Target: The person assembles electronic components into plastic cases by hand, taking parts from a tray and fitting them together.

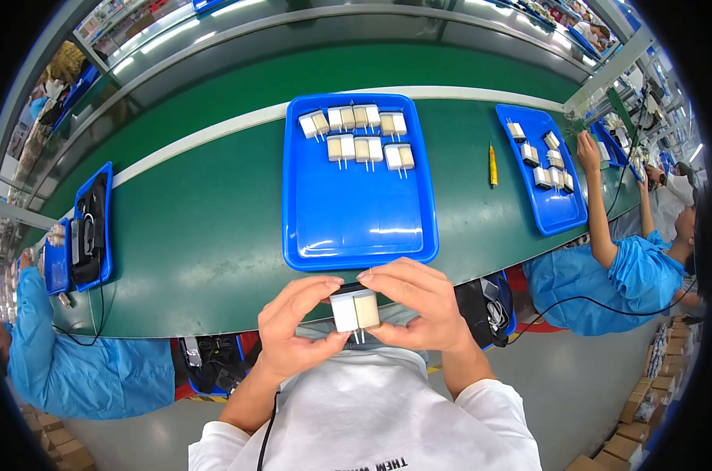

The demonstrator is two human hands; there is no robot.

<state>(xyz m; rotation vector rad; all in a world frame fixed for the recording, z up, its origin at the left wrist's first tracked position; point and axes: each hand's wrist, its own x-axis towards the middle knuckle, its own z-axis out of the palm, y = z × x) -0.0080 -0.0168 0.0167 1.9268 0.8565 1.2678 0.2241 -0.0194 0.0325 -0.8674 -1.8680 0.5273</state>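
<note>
Between my two hands, close to my chest and just off the table's near edge, is a plug-in power adapter. One of its visible sides is white, the other cream, and metal prongs point down toward me. My left hand grips it from the left with thumb and fingers. From the right, my right hand grips the same adapter, fingertips over its far edge. Just beyond my fingers a blue tray lies on the green table. Several similar white-and-cream adapters stand in two rows in its far half, prongs toward me.
Right of the tray lies a yellow pen-like tool. Farther right, a second blue tray holds several adapters, beside a co-worker in blue. Another blue-clad co-worker sits left, near a blue tray with black items. Bins flank me below the table.
</note>
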